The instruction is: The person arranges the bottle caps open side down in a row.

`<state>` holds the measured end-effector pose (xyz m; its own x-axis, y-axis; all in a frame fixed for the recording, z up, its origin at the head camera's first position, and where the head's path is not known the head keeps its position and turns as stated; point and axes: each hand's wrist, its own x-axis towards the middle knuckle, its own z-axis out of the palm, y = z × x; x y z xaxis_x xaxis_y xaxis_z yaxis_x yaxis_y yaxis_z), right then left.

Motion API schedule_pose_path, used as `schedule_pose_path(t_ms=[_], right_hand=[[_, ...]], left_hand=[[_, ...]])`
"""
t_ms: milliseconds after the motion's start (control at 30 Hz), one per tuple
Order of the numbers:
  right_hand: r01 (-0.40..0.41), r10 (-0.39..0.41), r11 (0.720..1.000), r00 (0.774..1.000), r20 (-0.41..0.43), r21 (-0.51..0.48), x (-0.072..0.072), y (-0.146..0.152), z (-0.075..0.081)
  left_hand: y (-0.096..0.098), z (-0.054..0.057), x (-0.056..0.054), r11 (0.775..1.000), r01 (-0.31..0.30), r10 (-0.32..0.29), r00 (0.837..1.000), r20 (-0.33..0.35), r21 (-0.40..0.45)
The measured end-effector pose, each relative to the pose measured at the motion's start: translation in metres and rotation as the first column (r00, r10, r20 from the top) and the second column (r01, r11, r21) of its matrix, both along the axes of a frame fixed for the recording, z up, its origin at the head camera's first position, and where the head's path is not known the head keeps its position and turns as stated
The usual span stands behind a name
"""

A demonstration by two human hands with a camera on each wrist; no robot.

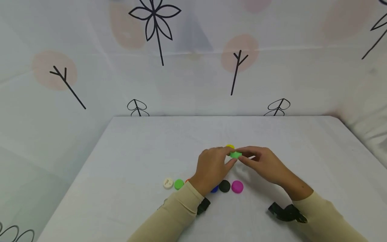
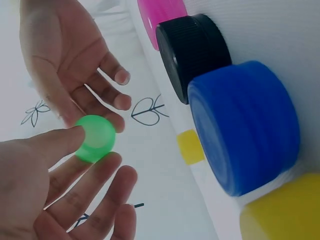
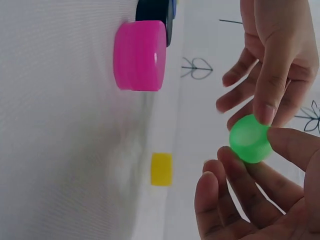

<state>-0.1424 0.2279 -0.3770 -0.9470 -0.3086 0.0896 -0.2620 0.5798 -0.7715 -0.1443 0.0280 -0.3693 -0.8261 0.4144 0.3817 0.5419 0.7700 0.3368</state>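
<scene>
Both hands meet above the white table at one translucent green bottle cap. My left hand pinches it between thumb and fingers from the left. From the right, my right hand holds the same cap with thumb and fingertips. The wrist views show the held cap tilted, with its round face turned partly to the camera. Just behind the hands on the table stands a yellow bottle cap, partly covered by the left fingers in the head view.
Nearer than the hands runs a row of bottle caps: white, green, orange, yellow, blue, black and magenta. The left forearm hides its middle. Patterned cloth hangs behind the table.
</scene>
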Motion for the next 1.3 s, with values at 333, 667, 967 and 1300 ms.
schedule_pose_path(t_ms=[333, 667, 967, 1300], right_hand=[[0.019, -0.018, 0.998, 1.000, 0.016, -0.057, 0.0031, -0.0010, 0.0039], [0.053, -0.054, 0.998, 0.998, -0.029, -0.034, 0.0035, -0.0035, 0.0032], [0.079, -0.084, 0.993, 0.995, -0.051, -0.090, 0.0037, -0.0042, 0.0060], [0.081, -0.091, 0.987, 0.994, -0.068, -0.139, 0.0068, -0.0036, 0.0072]], left_hand=[[0.0005, -0.0007, -0.0015, 0.997, 0.009, -0.009, 1.000, -0.002, 0.072], [0.0006, 0.0004, -0.0027, 0.993, 0.040, -0.043, 0.999, 0.020, 0.115], [-0.0010, 0.0000, -0.0025, 0.987, 0.081, -0.085, 0.996, 0.026, 0.137], [-0.0018, -0.0004, -0.0012, 0.982, 0.119, -0.119, 0.993, -0.012, 0.148]])
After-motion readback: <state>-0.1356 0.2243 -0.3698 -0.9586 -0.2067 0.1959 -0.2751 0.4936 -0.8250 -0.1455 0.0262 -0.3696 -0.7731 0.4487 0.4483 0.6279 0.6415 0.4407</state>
